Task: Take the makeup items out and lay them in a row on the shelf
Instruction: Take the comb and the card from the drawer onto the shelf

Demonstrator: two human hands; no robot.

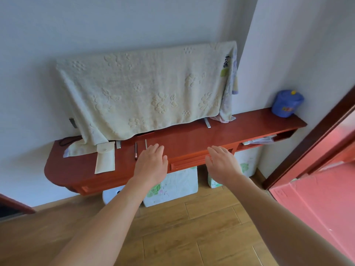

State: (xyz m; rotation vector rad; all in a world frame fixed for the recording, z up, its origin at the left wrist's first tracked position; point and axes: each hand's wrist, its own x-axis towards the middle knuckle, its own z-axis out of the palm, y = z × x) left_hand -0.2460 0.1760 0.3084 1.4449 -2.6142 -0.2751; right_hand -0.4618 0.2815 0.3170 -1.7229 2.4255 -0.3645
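Left hand (151, 162) and right hand (221, 163) hover empty, fingers loosely spread, over shelf (192, 139) front edge; cream pouch (105, 160) lies flat left of left hand, long axis front-to-back, dark pencil (136, 151) and thin pale stick (146, 144) between, so left's nearer.

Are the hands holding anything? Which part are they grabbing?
Nothing is held. The left hand and the right hand are both open, fingers straight, over the red shelf. A dark pencil lies on the shelf by the left hand.
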